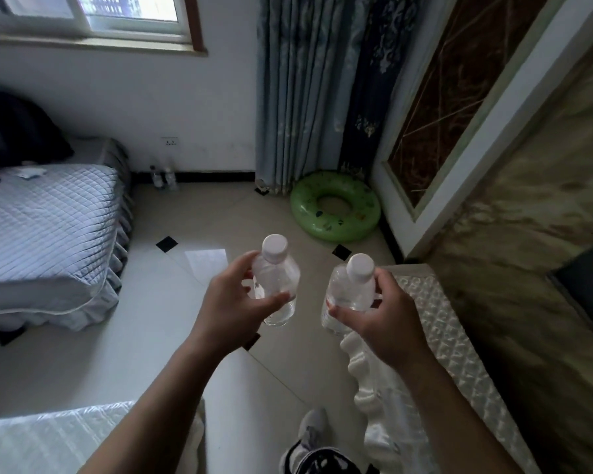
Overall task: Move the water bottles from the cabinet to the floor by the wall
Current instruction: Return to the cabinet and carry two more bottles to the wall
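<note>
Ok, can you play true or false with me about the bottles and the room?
1. The left hand holds one bottle, the right hand a second bottle. True.
2. The bottle caps are blue. False: the caps are white.
3. The swim ring lies on the bed. False: the green swim ring lies on the floor by the curtain.
4. More bottles stand on the floor by the wall. True.

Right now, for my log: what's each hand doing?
Left hand: holding a water bottle.
Right hand: holding another water bottle.
</note>
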